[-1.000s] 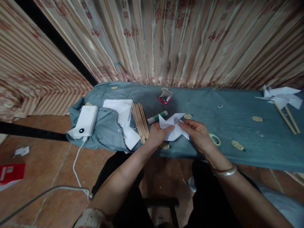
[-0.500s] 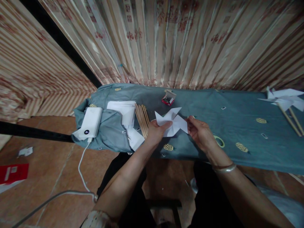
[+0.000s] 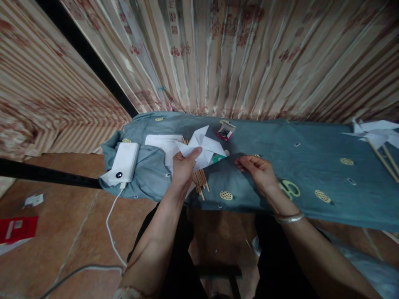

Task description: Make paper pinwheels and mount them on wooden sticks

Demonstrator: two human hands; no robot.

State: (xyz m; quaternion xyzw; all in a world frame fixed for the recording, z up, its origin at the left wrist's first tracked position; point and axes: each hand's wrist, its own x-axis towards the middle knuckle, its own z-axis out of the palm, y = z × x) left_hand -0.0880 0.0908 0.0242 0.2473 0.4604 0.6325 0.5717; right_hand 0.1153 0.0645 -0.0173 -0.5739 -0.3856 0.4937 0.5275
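A white paper pinwheel is gripped by my left hand, with the thumb pressed on its middle. My right hand is apart from it on the right, over the cloth, its thumb and fingertips pinched together. Whatever may be between those fingertips is too small to make out. Thin wooden sticks lie under the pinwheel, partly hidden. A green-and-white thing shows below its right blade. Behind stands a small open red box with small dark pieces inside. Scissors with light green handles lie beside my right wrist.
White paper sheets lie left of the sticks on the blue-green cloth. Farther left is a white power bank with a cable. Finished-looking pinwheels on sticks lie far right. A curtain hangs behind.
My left hand has carried the pinwheel left, over the sticks, and tilted it. My right hand has let go of its blade and is now apart from it. More of the scissors shows.
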